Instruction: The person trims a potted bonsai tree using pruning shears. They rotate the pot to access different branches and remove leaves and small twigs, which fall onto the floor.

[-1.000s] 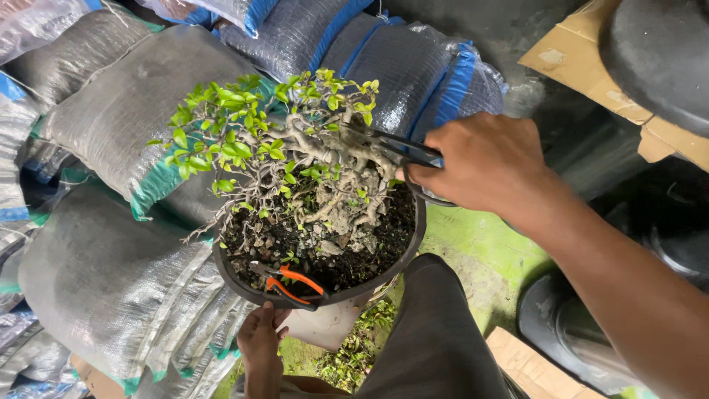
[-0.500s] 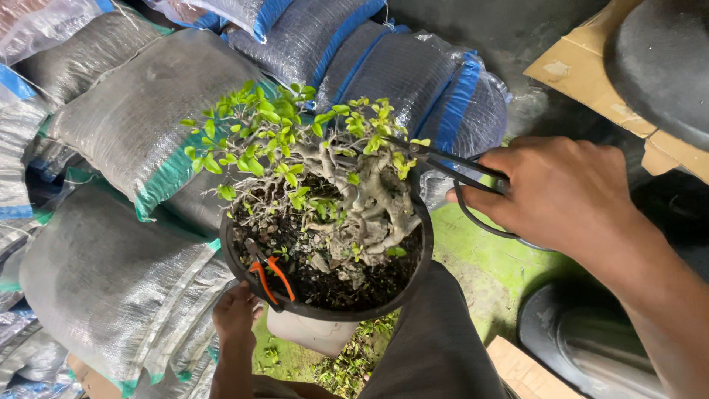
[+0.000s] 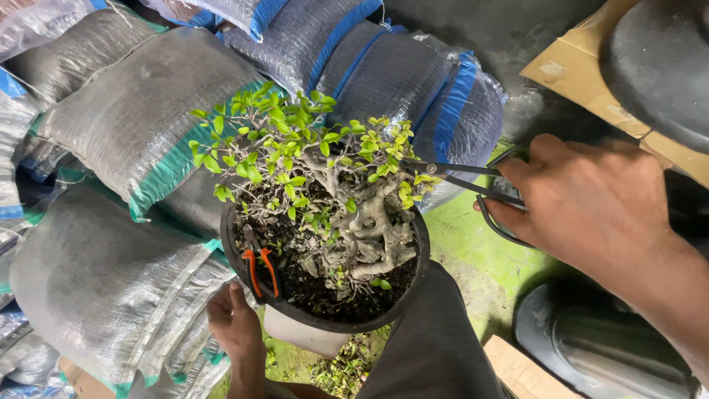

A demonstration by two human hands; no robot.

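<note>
right hand gripped scissors, tips at the little tree's outer twigs | left hand cupped under the pot, steadying it | orange-handled tool stuck in soil

Right hand: my right hand reached in from the right edge, back of the hand up, knuckles toward the camera.
Right fingers: the fingers were curled closed, and the thumb lay stretched along the top toward the left.
Right forearm: it ran off toward the lower right corner.
Left hand: my left hand sat low in view, palm turned up, its fingers pointing up and spread slightly.
Left wrist: it dropped straight to the bottom edge.
</note>
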